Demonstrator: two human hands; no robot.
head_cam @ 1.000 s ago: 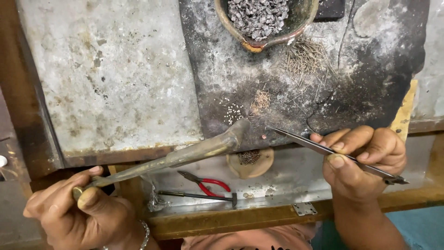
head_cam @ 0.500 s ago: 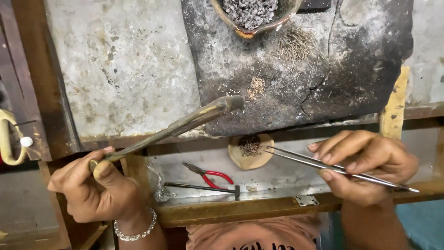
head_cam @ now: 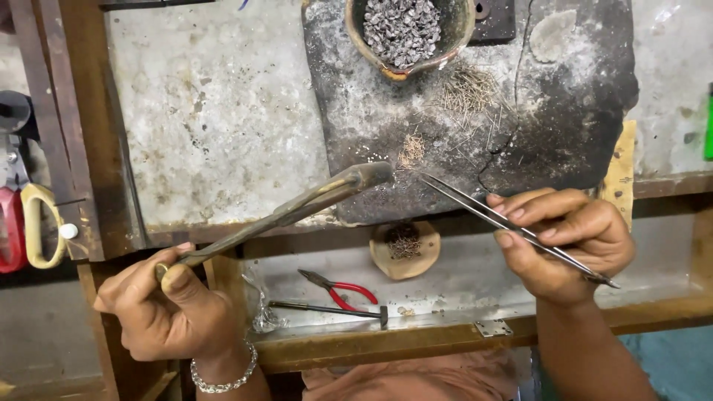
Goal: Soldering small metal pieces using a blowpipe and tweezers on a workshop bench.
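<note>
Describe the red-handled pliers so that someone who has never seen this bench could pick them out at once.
Start at the dark scorched slab on the bench top, then drop below its front edge to the shallow metal tray between the two hands. The pliers lie there, just above a thin dark hammer. Their red grips set them apart from everything else in the tray.

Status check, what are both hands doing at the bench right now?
Left hand grips bent metal pipe, tip over dark slab. Right hand holds tweezers, points near pipe tip. Nothing between them.
</note>
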